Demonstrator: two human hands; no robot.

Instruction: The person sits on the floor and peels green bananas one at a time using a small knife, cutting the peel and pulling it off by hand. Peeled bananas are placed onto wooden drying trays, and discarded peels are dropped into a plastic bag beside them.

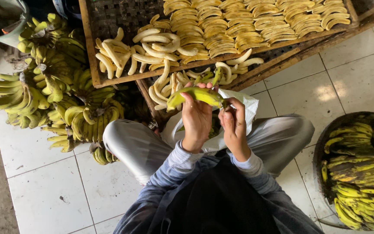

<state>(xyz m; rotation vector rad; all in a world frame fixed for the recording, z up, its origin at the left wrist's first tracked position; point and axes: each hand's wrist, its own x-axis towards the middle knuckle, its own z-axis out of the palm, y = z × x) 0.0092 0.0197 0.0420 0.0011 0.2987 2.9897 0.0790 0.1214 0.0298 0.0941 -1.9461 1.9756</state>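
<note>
1. The left hand [195,119] is closed around a yellow-green banana [195,95], its fingers curled over the fruit's middle, held above the lap.
2. The right hand [234,125] pinches the banana's right end, by the stem, with thumb and fingertips drawn together.
3. A white plastic bag [249,106] lies on the lap just beneath both hands.
4. In front sit two woven trays with wooden frames [87,52], stacked slantwise; peeled bananas [152,47] lie loose on the near part and in neat rows farther back.
5. The floor [53,190] is pale square tile, slightly dirty.
6. Bunches of unpeeled bananas [53,86] are heaped on the left; a round basket [319,147] of more stands on the right.
</note>
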